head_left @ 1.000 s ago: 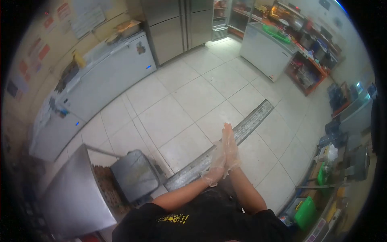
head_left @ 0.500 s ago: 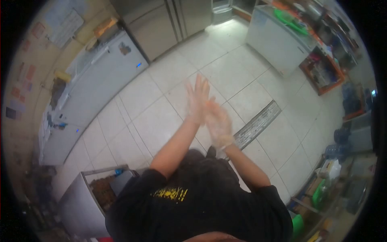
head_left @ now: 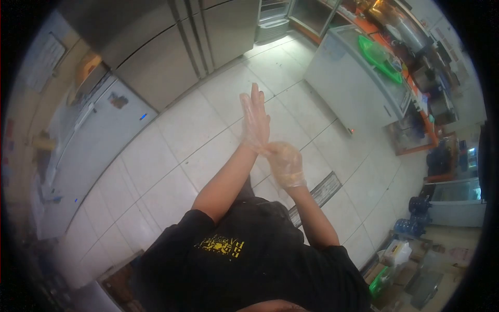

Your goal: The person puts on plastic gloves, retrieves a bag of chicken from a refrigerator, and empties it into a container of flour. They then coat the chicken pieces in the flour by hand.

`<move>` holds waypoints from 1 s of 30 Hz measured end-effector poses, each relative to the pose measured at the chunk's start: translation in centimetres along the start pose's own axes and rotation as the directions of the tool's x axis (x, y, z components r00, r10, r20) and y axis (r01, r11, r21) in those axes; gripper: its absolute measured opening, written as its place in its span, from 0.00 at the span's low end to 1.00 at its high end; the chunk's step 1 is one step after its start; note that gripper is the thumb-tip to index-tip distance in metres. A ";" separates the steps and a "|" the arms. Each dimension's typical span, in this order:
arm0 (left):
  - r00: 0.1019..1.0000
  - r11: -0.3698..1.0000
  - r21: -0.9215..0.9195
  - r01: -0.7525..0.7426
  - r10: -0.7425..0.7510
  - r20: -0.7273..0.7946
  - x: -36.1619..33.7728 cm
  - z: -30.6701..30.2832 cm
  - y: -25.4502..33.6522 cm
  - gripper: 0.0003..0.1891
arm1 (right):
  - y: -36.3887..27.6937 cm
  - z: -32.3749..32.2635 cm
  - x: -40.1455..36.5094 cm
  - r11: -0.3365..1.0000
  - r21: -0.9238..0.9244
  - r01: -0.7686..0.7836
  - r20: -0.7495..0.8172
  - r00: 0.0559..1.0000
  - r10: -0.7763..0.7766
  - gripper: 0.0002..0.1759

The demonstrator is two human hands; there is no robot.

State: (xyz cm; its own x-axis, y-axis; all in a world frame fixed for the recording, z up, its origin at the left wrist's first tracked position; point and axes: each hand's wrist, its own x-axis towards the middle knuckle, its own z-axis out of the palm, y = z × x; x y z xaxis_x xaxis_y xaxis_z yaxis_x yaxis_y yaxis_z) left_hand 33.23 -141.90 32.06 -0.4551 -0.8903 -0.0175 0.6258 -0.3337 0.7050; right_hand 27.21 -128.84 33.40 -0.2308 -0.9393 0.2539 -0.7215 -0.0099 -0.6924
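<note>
Over the tiled floor (head_left: 171, 151), the grip of the right hand (head_left: 286, 162) pinches the clear glove (head_left: 253, 140) at the wrist of the left hand (head_left: 255, 118), whose grip is open, fingers extended.

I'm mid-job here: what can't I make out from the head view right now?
All in the head view:
- Right hand: fingertips blurred where they meet the wrist of the left hand; their exact grip is unclear.
- Floor drain: near end hidden by the right arm and shirt.
- Steel cabinet: top cut off by the upper edge.
- Wall paper: writing too small and blurred.
</note>
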 end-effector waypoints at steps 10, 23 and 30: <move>0.990 0.990 -0.019 -0.142 0.141 -0.032 30.7 4.7 -4.7 0.41 | 13.2 -5.6 23.0 0.861 0.414 -0.294 0.086 0.955 0.284 0.10; 0.802 -0.172 0.873 0.456 -0.347 -0.487 50.2 -32.3 -16.0 0.28 | 43.5 -14.1 56.7 0.754 0.372 -0.542 0.320 0.837 0.444 0.31; 0.127 -0.337 0.319 0.886 -0.484 -0.866 48.0 -28.9 -12.9 0.27 | 50.6 -13.5 79.0 0.752 0.142 -0.643 0.551 0.683 0.480 0.47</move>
State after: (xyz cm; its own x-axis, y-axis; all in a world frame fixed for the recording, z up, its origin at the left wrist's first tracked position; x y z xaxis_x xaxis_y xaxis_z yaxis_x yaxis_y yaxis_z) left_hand 21.60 -189.27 1.63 0.1877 -0.2197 -0.9573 -0.8161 -0.5773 -0.0275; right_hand -36.35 -198.90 27.61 -0.1445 -0.8351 -0.5308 -0.3016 0.5481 -0.7802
